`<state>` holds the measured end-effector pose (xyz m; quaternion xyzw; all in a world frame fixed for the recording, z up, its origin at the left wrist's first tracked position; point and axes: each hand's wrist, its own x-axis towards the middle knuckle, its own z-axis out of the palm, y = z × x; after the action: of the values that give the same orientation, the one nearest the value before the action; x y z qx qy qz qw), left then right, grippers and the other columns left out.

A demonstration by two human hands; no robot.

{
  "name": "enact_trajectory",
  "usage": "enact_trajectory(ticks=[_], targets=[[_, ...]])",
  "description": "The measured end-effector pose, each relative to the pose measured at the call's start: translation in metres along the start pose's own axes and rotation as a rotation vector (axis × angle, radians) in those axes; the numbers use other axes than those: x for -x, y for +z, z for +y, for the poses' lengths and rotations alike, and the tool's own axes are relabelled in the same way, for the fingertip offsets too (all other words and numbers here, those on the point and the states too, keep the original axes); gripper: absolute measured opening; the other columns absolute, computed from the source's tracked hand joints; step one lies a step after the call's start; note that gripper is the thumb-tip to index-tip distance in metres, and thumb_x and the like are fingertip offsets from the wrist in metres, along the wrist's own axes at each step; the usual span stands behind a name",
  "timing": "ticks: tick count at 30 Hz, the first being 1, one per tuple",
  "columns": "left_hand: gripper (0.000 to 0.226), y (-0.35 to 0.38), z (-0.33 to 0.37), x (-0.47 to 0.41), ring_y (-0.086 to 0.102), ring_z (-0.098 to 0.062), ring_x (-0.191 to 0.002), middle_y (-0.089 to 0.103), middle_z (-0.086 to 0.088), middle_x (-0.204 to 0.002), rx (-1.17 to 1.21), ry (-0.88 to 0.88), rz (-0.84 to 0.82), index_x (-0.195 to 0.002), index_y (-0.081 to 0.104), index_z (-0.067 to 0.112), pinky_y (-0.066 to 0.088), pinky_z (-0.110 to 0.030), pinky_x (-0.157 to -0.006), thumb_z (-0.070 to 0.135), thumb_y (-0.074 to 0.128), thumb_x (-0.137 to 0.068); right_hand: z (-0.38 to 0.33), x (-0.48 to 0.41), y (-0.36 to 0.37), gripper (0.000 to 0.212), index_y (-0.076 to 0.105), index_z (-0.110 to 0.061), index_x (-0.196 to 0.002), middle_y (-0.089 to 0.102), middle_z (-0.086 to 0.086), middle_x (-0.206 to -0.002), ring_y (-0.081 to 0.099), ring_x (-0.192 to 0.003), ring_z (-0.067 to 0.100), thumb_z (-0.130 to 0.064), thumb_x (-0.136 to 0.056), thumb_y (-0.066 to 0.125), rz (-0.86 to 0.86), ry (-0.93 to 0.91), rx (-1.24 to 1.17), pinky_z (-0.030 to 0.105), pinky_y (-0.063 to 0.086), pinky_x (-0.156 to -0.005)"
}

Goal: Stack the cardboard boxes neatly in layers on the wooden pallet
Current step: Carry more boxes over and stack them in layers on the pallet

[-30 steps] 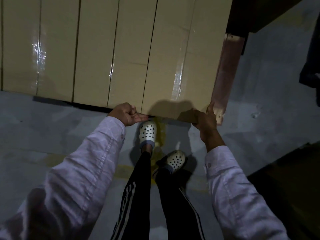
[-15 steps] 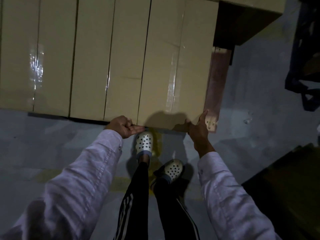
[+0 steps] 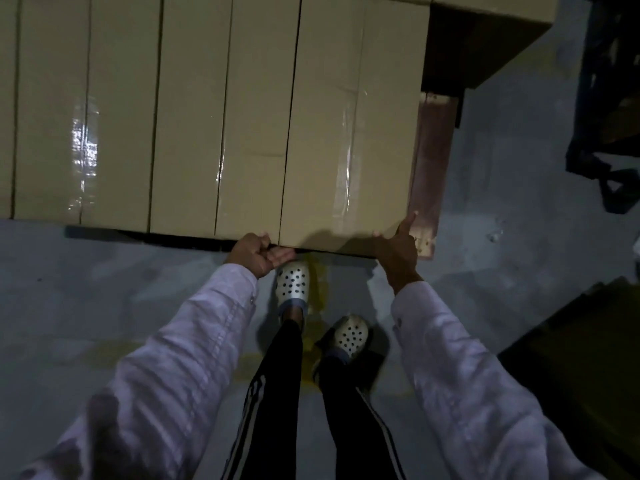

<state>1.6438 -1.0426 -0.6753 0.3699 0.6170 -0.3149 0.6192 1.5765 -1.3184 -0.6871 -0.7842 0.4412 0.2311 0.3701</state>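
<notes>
Lighting dim, detail poor. The wooden pallet (image 3: 432, 161) is mostly hidden under the load; only a reddish board shows, touching the right side of the end box (image 3: 349, 133). The row of boxes (image 3: 121, 116) left of the end box is cut off at the frame's top and left edges. Another box (image 3: 491, 15) beyond the end box's far right corner is partly cropped. There are dark shapes right of the end box that I can't identify. Grey floor (image 3: 104, 289) lies below its near edge, with my white clogs (image 3: 292, 282) on a yellow mark (image 3: 320, 289) just beneath it. My left hand (image 3: 258, 252) is at the end box's near left corner, fingers curled under the bottom edge, tips hidden. My right hand (image 3: 396, 247) lies flat on the near right corner, fingers straight, index pointing up the side. Both arms are stretched forward.
</notes>
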Motion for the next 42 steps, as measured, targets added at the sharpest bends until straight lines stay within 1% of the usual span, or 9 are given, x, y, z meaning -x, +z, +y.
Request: enact_trajectory(ticks=[3, 5, 8, 12, 17, 21, 25, 29, 42], targets=[[0.049, -0.009, -0.012, 0.002, 0.054, -0.050, -0.136, 0.044, -0.027, -0.159, 0.056, 0.009, -0.099, -0.163, 0.035, 0.014, 0.056, -0.068, -0.094, 0.028, 0.039, -0.116, -0.007, 0.011, -0.009, 0.092, -0.007, -0.046, -0.168, 0.039, 0.013, -0.166, 0.045, -0.145, 0.043, -0.045, -0.101, 0.058, 0.053, -0.042, 0.018, 0.057, 0.041, -0.117], [0.060, -0.018, -0.021, 0.008, 0.063, -0.051, -0.123, 0.053, -0.028, -0.149, -0.056, 0.022, -0.139, -0.163, 0.035, 0.009, 0.063, -0.065, -0.077, 0.040, 0.046, -0.112, -0.004, 0.022, -0.018, 0.077, 0.021, -0.044, -0.164, 0.049, 0.013, -0.155, 0.051, -0.138, 0.040, -0.043, -0.094, 0.054, 0.059, -0.083, 0.014, 0.058, 0.048, -0.111], [0.055, -0.034, -0.042, 0.054, 0.071, -0.047, -0.114, 0.065, -0.028, -0.132, -0.214, 0.123, -0.116, -0.144, 0.054, 0.000, 0.065, -0.059, -0.068, 0.042, 0.055, -0.109, 0.001, 0.070, -0.033, 0.056, 0.056, -0.028, -0.152, 0.058, 0.013, -0.151, 0.050, -0.143, 0.037, -0.037, -0.096, 0.059, 0.005, -0.198, -0.007, 0.052, 0.040, -0.120], [0.048, -0.063, -0.072, 0.152, 0.074, -0.040, -0.098, 0.075, -0.022, -0.112, -0.313, 0.224, -0.138, -0.120, 0.067, -0.003, 0.066, -0.053, -0.070, 0.043, 0.064, -0.106, -0.008, 0.180, -0.069, 0.039, 0.074, -0.014, -0.135, 0.068, 0.017, -0.140, 0.057, -0.136, 0.038, -0.026, -0.099, 0.065, 0.076, -0.593, 0.026, 0.047, 0.040, -0.119], [0.014, -0.126, -0.107, 0.269, 0.068, -0.032, -0.077, 0.073, -0.021, -0.103, -0.256, 0.367, -0.154, -0.102, 0.067, 0.012, 0.055, -0.036, -0.065, 0.024, 0.061, -0.105, -0.026, 0.307, -0.102, 0.041, 0.069, -0.029, -0.141, 0.057, 0.006, -0.153, 0.046, -0.142, 0.029, -0.026, -0.101, 0.067, -0.149, -0.812, 0.146, 0.034, 0.033, -0.117], [0.016, -0.202, -0.142, 0.322, 0.074, -0.022, -0.086, 0.080, 0.001, -0.096, -0.582, 0.838, 0.051, -0.108, 0.079, 0.028, 0.055, -0.026, -0.071, 0.024, 0.076, -0.093, -0.040, 0.379, -0.100, 0.035, 0.069, -0.032, -0.140, 0.053, 0.004, -0.157, 0.041, -0.145, 0.028, -0.027, -0.105, 0.067, -0.263, -0.954, 0.261, 0.041, 0.035, -0.117], [0.037, -0.283, -0.150, 0.354, 0.065, -0.023, -0.111, 0.075, 0.003, -0.117, -0.991, 1.276, 0.358, -0.126, 0.073, 0.030, 0.051, -0.041, -0.097, 0.049, 0.059, -0.098, -0.068, 0.427, -0.072, 0.034, 0.067, -0.032, -0.141, 0.050, 0.005, -0.158, 0.040, -0.148, 0.030, -0.034, -0.108, 0.063, -0.370, -1.138, 0.380, 0.046, 0.039, -0.115], [0.029, -0.361, -0.128, 0.363, 0.066, -0.027, -0.109, 0.074, 0.002, -0.117, -0.909, 1.585, 0.653, -0.121, 0.075, 0.025, 0.053, -0.046, -0.089, 0.039, 0.063, -0.099, -0.130, 0.465, -0.021, 0.036, 0.066, -0.032, -0.144, 0.052, 0.006, -0.158, 0.043, -0.146, 0.031, -0.038, -0.109, 0.059, -0.394, -1.402, 0.501, 0.047, 0.042, -0.113], [0.027, -0.641, -0.022, 0.375, 0.065, -0.027, -0.118, 0.073, 0.004, -0.124, -0.482, 1.423, 1.064, -0.121, 0.075, 0.028, 0.050, -0.044, -0.093, 0.036, 0.068, -0.097, -0.293, 0.658, 0.223, 0.040, 0.064, -0.038, -0.143, 0.048, 0.006, -0.160, 0.046, -0.144, 0.033, -0.031, -0.104, 0.068, -0.596, -1.727, 0.542, 0.052, 0.046, -0.113]])
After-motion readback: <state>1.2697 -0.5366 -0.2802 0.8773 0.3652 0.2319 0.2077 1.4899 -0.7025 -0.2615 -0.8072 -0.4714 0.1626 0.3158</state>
